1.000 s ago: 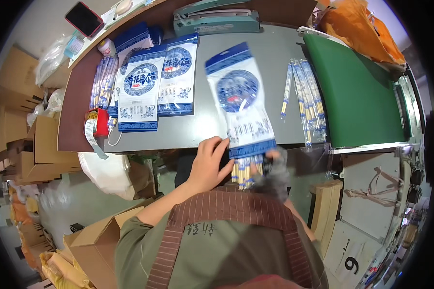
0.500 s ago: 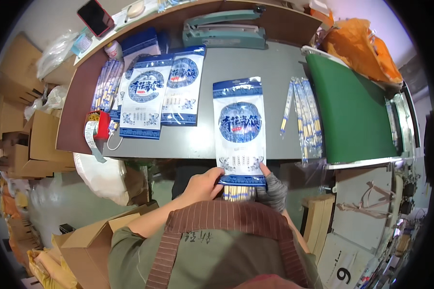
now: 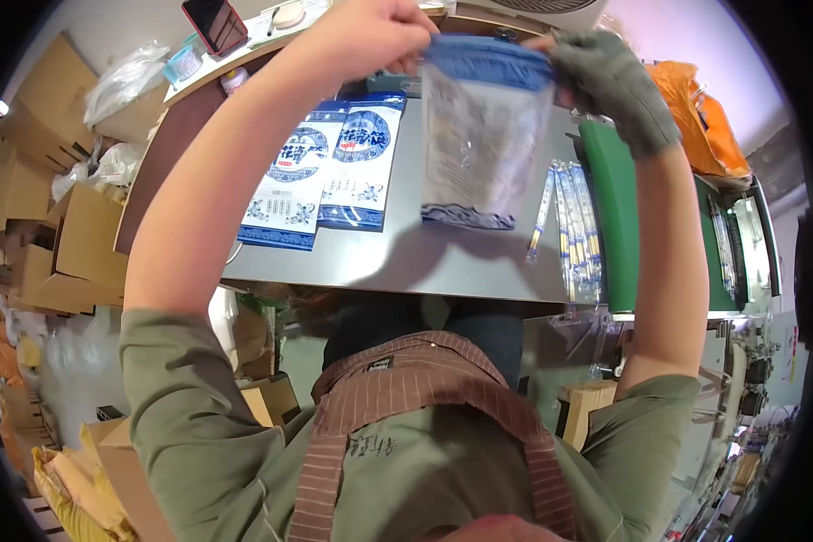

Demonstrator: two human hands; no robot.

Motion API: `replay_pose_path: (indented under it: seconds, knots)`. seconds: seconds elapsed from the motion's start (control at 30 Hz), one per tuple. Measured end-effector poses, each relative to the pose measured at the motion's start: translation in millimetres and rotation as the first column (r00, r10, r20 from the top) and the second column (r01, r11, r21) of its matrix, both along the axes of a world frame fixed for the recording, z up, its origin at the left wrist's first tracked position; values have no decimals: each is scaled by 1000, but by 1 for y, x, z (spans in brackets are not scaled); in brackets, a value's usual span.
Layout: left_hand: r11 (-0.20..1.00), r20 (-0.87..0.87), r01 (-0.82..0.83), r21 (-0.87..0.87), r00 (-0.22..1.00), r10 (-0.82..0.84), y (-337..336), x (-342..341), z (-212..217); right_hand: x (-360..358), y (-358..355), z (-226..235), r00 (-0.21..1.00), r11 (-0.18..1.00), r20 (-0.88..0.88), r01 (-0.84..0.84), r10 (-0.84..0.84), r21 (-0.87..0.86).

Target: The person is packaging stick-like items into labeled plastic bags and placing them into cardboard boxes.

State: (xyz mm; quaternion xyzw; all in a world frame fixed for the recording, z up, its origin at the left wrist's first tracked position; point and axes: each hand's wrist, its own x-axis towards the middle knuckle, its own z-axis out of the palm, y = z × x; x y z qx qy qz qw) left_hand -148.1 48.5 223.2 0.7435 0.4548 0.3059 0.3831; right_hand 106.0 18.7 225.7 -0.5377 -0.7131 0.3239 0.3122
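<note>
Both my hands are raised high above the grey table (image 3: pixel 397 262). Between them hangs a clear plastic pouch (image 3: pixel 483 135) with a blue top band and a blue-and-white printed bottom. My bare left hand (image 3: pixel 370 32) pinches its top left corner. My right hand (image 3: pixel 610 77), in a grey glove, grips the top right corner. The pouch hangs upright, and I cannot make out what is inside it. Under it on the table lie two flat blue-and-white pouches (image 3: pixel 321 176) side by side.
Thin wrapped sticks (image 3: pixel 574 226) lie in a row at the table's right, beside a green conveyor belt (image 3: pixel 619 217). An orange bag (image 3: pixel 705 117) sits far right. Cardboard boxes (image 3: pixel 54 235) stack on the left. A phone (image 3: pixel 215 23) lies on the brown shelf behind.
The pouch lay flat at the table's near edge under both hands. Both hands have since lifted it high, upright, and the view has tilted closer to the table.
</note>
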Motion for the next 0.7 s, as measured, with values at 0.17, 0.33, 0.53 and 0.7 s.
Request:
replay_pose_path:
  seconds: [0.17,0.33,0.53,0.7]
  knots:
    - [716,86,-131,685,991,99,-9,-19,10,-23,4,-14,997,581,76,-60,-3,811]
    - [760,-489,214,614,859,153,-61,-30,-108,-29,-47,-142,999,926,-48,9,10,378]
    - [944,-498,317,86,835,-235,-53,-15,-171,86,-53,-258,504,764,577,373,-643,526]
    - [978,107,197,-71,976,-189,-33,105,-231,88,-51,-268,414,703,668,672,-619,235]
